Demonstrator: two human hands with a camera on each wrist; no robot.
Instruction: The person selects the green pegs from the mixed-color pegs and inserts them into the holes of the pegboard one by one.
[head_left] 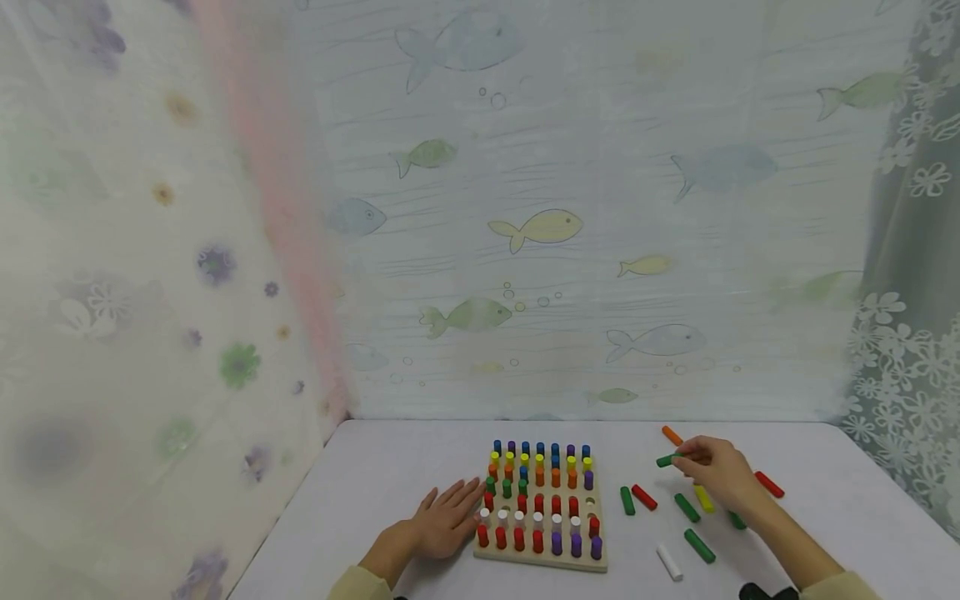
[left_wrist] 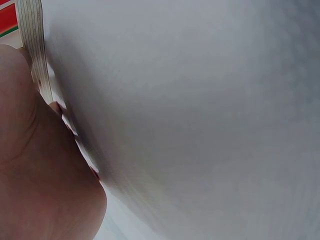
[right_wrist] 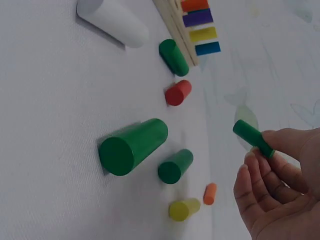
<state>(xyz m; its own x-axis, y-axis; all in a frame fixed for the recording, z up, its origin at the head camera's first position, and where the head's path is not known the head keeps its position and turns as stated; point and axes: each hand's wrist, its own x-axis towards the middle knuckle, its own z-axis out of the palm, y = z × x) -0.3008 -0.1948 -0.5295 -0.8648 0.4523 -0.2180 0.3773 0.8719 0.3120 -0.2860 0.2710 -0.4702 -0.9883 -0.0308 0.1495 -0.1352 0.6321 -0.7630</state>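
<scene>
A wooden pegboard (head_left: 540,563) stands on the white table, filled with rows of coloured pegs; a few holes at its right side and one further left show bare. My left hand (head_left: 447,518) lies flat with fingers extended, touching the board's left edge. In the left wrist view the palm (left_wrist: 45,170) is beside the board's wooden side (left_wrist: 34,40). Right of the board, my right hand (head_left: 720,473) pinches a green peg (right_wrist: 252,137) between thumb and fingers, held above the table.
Loose pegs lie around the right hand: a white peg (head_left: 669,562), a red peg (head_left: 644,497), a yellow peg (head_left: 703,498), an orange peg (head_left: 672,435), another red peg (head_left: 769,484) and several green ones, including a green peg (head_left: 699,546). A fish-printed curtain (head_left: 570,275) hangs behind the table.
</scene>
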